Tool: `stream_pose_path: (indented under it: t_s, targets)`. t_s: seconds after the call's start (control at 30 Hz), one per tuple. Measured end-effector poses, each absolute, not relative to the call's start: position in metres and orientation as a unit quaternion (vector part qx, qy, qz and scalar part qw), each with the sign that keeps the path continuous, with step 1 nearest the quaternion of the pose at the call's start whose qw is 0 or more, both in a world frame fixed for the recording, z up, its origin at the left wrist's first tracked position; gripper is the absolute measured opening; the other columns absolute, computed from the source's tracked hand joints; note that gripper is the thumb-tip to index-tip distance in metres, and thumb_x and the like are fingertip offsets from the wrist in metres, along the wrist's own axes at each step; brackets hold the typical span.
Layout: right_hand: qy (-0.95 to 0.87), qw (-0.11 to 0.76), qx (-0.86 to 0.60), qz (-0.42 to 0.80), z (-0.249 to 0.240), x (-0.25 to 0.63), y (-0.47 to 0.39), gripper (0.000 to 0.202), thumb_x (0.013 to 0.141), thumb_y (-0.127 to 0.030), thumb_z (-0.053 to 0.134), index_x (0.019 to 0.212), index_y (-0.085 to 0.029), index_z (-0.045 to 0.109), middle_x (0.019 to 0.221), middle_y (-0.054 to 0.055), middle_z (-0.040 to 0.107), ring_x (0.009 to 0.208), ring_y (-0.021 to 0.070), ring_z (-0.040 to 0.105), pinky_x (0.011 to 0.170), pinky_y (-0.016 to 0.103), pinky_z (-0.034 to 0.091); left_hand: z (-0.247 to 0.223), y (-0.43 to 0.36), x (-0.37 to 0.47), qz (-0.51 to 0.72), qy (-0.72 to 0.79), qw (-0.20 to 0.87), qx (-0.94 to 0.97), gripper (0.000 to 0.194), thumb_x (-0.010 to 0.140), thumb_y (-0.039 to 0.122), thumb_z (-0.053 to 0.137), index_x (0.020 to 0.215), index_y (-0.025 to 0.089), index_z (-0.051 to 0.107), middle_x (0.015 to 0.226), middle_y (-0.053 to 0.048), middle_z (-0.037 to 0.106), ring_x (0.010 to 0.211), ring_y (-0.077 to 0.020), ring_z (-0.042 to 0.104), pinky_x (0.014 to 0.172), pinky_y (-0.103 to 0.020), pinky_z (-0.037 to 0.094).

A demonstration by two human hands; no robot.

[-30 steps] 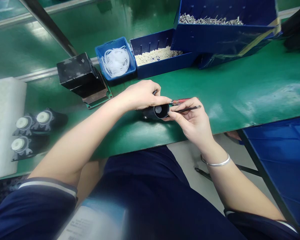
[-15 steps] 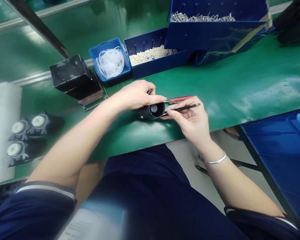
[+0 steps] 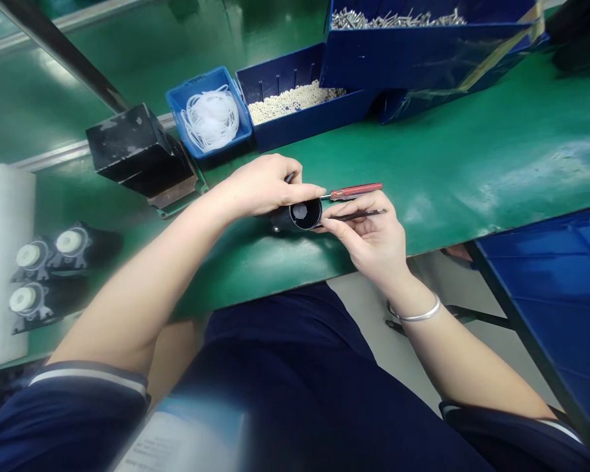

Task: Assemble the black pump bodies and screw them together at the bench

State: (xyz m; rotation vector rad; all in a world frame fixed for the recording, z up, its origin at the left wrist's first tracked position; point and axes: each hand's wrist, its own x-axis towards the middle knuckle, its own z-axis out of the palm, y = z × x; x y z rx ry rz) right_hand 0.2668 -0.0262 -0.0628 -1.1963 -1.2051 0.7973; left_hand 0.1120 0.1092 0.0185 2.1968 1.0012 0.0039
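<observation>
My left hand [image 3: 270, 187] is closed over a black cylindrical housing [image 3: 286, 219], whose round open end faces me. A pale grey piece shows inside the opening. My right hand [image 3: 371, 233] pinches thin dark tweezers [image 3: 361, 214] between thumb and fingers, right at the housing's rim. Whether their tips are inside or against the edge cannot be made out. Just beyond my right fingers a screwdriver [image 3: 356, 191] with a red handle lies on the green bench, its shaft running toward my left fingertips.
Behind the hands stand a blue bin of clear tubing [image 3: 210, 119], a bin of small cream rings [image 3: 295, 103] and a raised bin of metal pins [image 3: 398, 21]. A black block fixture [image 3: 128, 147] is to the left, near several black motor-like units [image 3: 32, 254] and white foam [image 3: 4, 262].
The whole view has shifted slightly. Both hands keep their places on the housing and the tweezers; the tweezers' angle is barely different.
</observation>
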Motion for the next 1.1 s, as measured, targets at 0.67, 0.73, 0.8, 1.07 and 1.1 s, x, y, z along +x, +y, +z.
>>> stream_pose_path:
  t_s: [0.67, 0.73, 0.8, 1.07, 1.1]
  targets:
    - [-0.306, 0.653, -0.431, 0.542, -0.069, 0.258, -0.031, 0.039, 0.076, -0.041, 0.080, 0.085, -0.026, 0.045, 0.076, -0.005, 0.069, 0.077, 0.0212, 0.076, 0.078, 0.041, 0.065, 0.017, 0.102, 0.112, 0.030, 0.414, 0.359, 0.836, 0.044, 0.077, 0.057, 0.066, 0.060, 0.019, 0.052, 0.050, 0.005, 0.045, 0.047, -0.0088, 0.037, 0.048, -0.025, 0.024]
    - [-0.285, 0.661, -0.422, 0.552, -0.066, 0.255, -0.034, 0.039, 0.077, -0.040, 0.080, 0.085, -0.025, 0.045, 0.078, -0.005, 0.071, 0.078, 0.0211, 0.076, 0.081, 0.043, 0.064, 0.016, 0.101, 0.112, 0.032, 0.418, 0.356, 0.835, 0.044, 0.076, 0.058, 0.067, 0.060, 0.019, 0.053, 0.051, 0.005, 0.045, 0.047, -0.0088, 0.038, 0.047, -0.024, 0.025]
    - [-0.263, 0.668, -0.414, 0.559, -0.065, 0.253, -0.037, 0.040, 0.077, -0.039, 0.080, 0.086, -0.025, 0.044, 0.080, -0.004, 0.072, 0.078, 0.0210, 0.076, 0.084, 0.044, 0.063, 0.015, 0.101, 0.112, 0.036, 0.419, 0.353, 0.836, 0.044, 0.076, 0.058, 0.067, 0.061, 0.019, 0.054, 0.052, 0.005, 0.047, 0.047, -0.0089, 0.039, 0.047, -0.024, 0.026]
    - [-0.189, 0.663, -0.402, 0.603, -0.064, 0.251, -0.044, 0.039, 0.077, -0.033, 0.081, 0.084, -0.023, 0.045, 0.078, -0.001, 0.074, 0.082, 0.0230, 0.076, 0.090, 0.044, 0.061, 0.014, 0.100, 0.109, 0.038, 0.414, 0.356, 0.837, 0.041, 0.078, 0.057, 0.066, 0.064, 0.018, 0.058, 0.055, 0.005, 0.052, 0.049, -0.0092, 0.042, 0.047, -0.023, 0.028]
    - [-0.184, 0.661, -0.402, 0.607, -0.063, 0.252, -0.043, 0.040, 0.076, -0.033, 0.082, 0.084, -0.023, 0.044, 0.079, -0.001, 0.074, 0.082, 0.0231, 0.076, 0.090, 0.044, 0.061, 0.014, 0.100, 0.108, 0.036, 0.413, 0.359, 0.836, 0.041, 0.078, 0.057, 0.066, 0.064, 0.019, 0.059, 0.055, 0.005, 0.052, 0.049, -0.0092, 0.042, 0.047, -0.023, 0.028]
